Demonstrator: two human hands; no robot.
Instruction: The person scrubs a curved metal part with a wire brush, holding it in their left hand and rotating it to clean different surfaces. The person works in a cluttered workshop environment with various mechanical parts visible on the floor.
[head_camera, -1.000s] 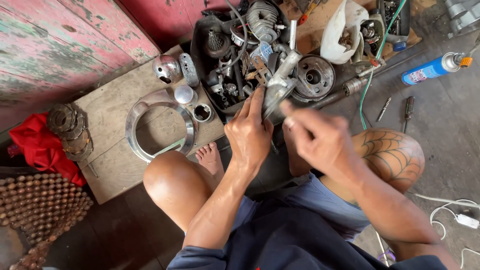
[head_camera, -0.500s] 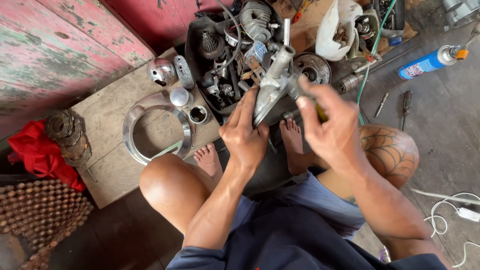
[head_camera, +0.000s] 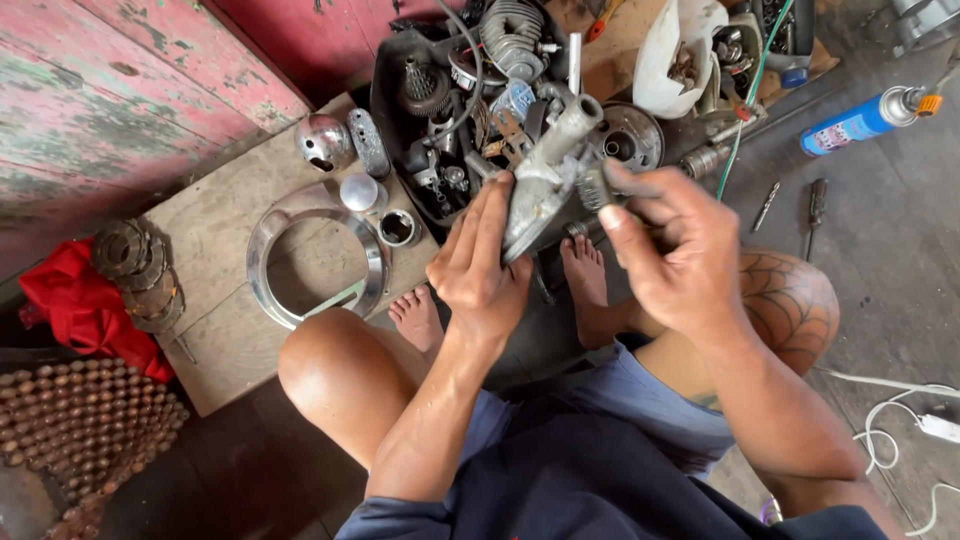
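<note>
My left hand (head_camera: 482, 268) grips a grey cast-metal engine part (head_camera: 545, 175) with a tube-like neck, holding it tilted above my feet. My right hand (head_camera: 672, 250) is closed around a small tool (head_camera: 594, 185) whose tip touches the right side of that part; most of the tool is hidden in the fist. Just beyond the part lies a black tray (head_camera: 392, 120) piled with gears, springs and other metal pieces.
A wooden board (head_camera: 215, 300) holds a chrome ring (head_camera: 266, 250), a chrome dome (head_camera: 322, 141) and small caps. Sprockets (head_camera: 135, 275) and red cloth (head_camera: 75, 310) lie left. A blue spray can (head_camera: 860, 118), screwdriver (head_camera: 817, 207), white jug (head_camera: 675, 60) and white cable (head_camera: 900, 400) lie right.
My right hand came up from near my knee to the metal part and now presses the tool against its side. My left hand turned the part slightly.
</note>
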